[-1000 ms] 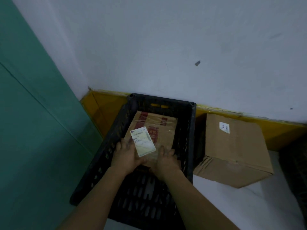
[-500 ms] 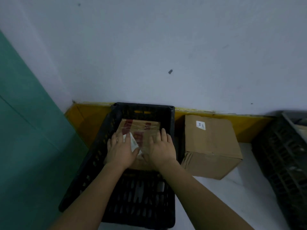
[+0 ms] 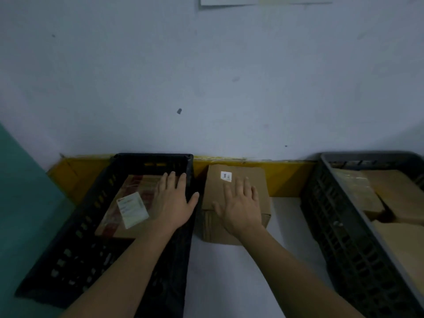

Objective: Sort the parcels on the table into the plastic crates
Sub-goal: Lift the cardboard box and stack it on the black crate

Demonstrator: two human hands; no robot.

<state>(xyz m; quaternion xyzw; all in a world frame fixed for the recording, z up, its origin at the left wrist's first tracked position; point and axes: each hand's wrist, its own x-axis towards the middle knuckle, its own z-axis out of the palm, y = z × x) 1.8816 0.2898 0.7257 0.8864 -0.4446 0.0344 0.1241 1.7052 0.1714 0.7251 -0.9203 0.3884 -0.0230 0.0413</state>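
A flat brown parcel (image 3: 135, 187) with red tape and a white label lies in the far half of the black crate (image 3: 68, 249) at the left. My left hand (image 3: 172, 200) hovers open over the crate's right side, fingers spread, holding nothing. A plain cardboard box (image 3: 238, 180) with a small white sticker stands on the white table between the crates. My right hand (image 3: 241, 205) is spread open over its top; contact with the box is unclear.
A grey crate (image 3: 344, 237) at the right holds several brown parcels (image 3: 394, 191). A yellow ledge (image 3: 286, 177) runs along the white wall behind. A green panel (image 3: 23, 203) borders the left. Bare white table (image 3: 284, 226) shows between box and grey crate.
Both hands have left the red-taped parcel, which now lies in the black crate. My right hand has moved right, over the plain box. The view has swung right and the grey crate shows.
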